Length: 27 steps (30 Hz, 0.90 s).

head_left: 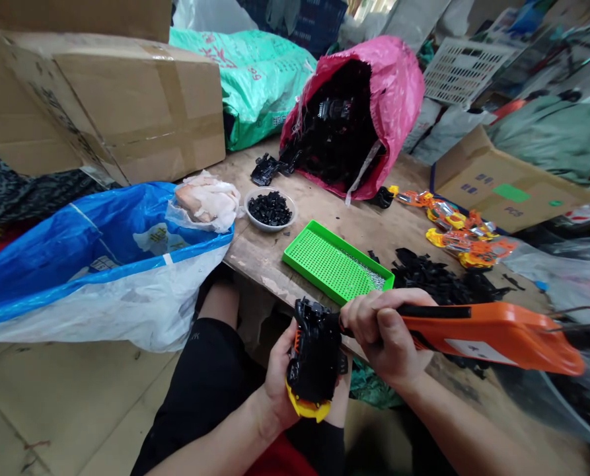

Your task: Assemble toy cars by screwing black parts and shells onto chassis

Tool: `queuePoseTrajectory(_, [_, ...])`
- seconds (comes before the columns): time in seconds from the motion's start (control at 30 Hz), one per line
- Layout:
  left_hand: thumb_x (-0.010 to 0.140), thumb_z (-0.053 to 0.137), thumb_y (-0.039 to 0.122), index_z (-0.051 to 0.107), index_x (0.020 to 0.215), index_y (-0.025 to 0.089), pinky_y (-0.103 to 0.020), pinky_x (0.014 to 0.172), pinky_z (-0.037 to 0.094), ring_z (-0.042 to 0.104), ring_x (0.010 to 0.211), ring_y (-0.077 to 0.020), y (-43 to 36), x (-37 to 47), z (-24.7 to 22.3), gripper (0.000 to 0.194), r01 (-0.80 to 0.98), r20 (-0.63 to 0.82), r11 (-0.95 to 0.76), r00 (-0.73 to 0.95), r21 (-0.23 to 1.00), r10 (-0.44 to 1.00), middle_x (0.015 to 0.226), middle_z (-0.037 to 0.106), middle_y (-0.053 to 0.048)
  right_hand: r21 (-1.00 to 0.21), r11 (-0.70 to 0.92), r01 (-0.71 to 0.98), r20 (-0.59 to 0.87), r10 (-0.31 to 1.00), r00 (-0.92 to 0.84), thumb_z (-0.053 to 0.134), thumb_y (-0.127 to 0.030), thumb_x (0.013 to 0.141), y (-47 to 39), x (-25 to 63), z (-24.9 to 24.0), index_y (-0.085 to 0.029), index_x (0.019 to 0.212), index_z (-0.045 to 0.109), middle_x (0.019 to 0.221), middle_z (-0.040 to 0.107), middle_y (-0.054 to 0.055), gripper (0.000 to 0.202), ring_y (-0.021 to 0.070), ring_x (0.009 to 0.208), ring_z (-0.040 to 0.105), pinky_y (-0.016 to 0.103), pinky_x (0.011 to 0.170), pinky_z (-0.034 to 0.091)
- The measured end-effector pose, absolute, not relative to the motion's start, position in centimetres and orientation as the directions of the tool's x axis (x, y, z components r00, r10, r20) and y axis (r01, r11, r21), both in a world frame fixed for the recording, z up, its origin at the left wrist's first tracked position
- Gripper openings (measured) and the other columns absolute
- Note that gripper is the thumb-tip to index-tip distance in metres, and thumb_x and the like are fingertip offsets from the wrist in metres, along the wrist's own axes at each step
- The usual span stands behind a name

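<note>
Across a worn tabletop (319, 198), green tray (324, 261), pink sack (398, 86)

The fingers of the left hand (279, 375) are partly hidden behind the toy (317, 360) at 6 o'clock. The right hand (386, 330) covers part of the orange tool (493, 336) at 4 o'clock; whether its dark tip touches the toy is impossible to tell. Both forearms are cut off by the bottom edge. At 9 o'clock, the left edge crops the blue bag (101, 238). The pink bag (398, 86) at 1 o'clock hides its depths in shadow. The screws (371, 270) near centre are too small to tell apart; clutter at 2 o'clock blurs.
</note>
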<state>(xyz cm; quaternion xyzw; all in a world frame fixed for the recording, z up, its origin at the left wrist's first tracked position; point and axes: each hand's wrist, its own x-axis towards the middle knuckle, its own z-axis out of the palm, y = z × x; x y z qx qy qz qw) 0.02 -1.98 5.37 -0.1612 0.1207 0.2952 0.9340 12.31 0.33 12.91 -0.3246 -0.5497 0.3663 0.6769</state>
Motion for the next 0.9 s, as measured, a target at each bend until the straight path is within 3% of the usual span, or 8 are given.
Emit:
queuePoseTrajectory(0.1, [0.101, 0.042, 0.051, 0.073, 0.104, 0.002, -0.031, 0.084, 0.053, 0.072, 0.078, -0.019, -2.0, -0.01, 5.28, 0.058, -0.6, -0.314, 0.76, 0.793, -0.25, 0.522, 0.088, 0.078, -0.013, -0.836, 0.53, -0.141, 0.518, 0.848, 0.112, 0.061, -0.025, 0.096, 0.29, 12.23, 13.0, -0.024, 0.093, 0.06, 0.054, 0.048, -0.009, 0.004, 0.0096, 0.044, 0.045, 0.028, 0.05, 0.048])
queuePoseTrajectory(0.27, [0.1, 0.042, 0.057, 0.072, 0.111, 0.003, -0.031, 0.071, 0.054, 0.072, 0.072, -0.0202, -2.04, -0.03, 4.98, 0.062, -0.571, -0.301, 0.794, 0.811, -0.212, 0.502, 0.088, 0.078, -0.012, -0.833, 0.542, -0.114, 0.531, 0.84, 0.11, 0.06, -0.026, 0.096, 0.34, 12.17, 13.11, -0.025, 0.092, 0.061, 0.053, 0.047, -0.009, 0.005, 0.0103, 0.042, 0.044, 0.028, 0.049, 0.047])
queuePoseTrajectory(0.9, [0.101, 0.038, 0.057, 0.074, 0.101, 0.003, -0.03, 0.07, 0.055, 0.073, 0.07, -0.0194, -2.24, 0.11, 5.49, 0.065, -0.593, -0.368, 0.777, 0.784, -0.21, 0.5, 0.085, 0.078, -0.013, -0.845, 0.523, -0.108, 0.52, 0.852, 0.055, 0.058, -0.024, 0.096, 0.45, 12.04, 12.91, -0.026, 0.085, 0.058, 0.052, 0.048, -0.008, 0.011, 0.0123, 0.042, 0.044, 0.03, 0.049, 0.046])
